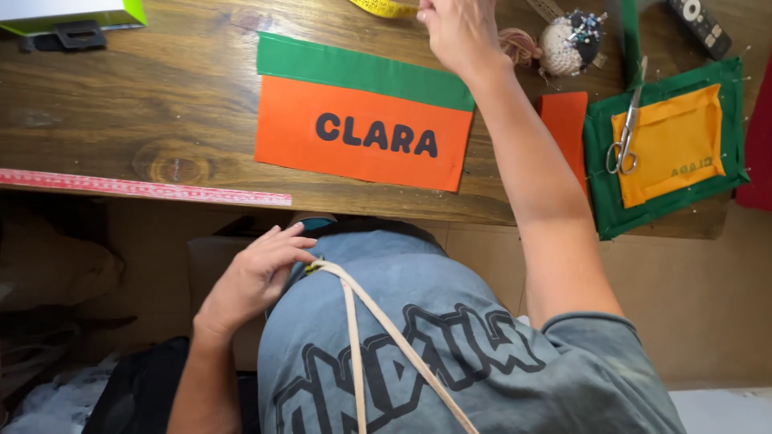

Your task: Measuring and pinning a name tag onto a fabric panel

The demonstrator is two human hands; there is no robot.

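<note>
A person's right hand [457, 32] reaches across the wooden surface [161, 104] to a yellow tape measure [386, 8], fingers closed on its end; the left hand [256, 277] rests loosely spread on the shirt hem; an orange-and-green lettered fabric panel [363, 112] lies flat between.

The right hand [457, 30] reaches across the wooden surface [161, 96] to its far edge, fingers touching a yellow measuring tape [386, 7]. The left hand [256, 277] rests low against the grey shirt [450, 337], just beside a cream strap [378, 321]. An orange fabric panel [362, 133] with dark letters and a green top band lies between the arms. To the right, scissors [627, 128] lie on a yellow-and-green pinned piece [683, 145], near a pincushion [569, 40]. A red ruler [145, 187] lies along the near edge.
</note>
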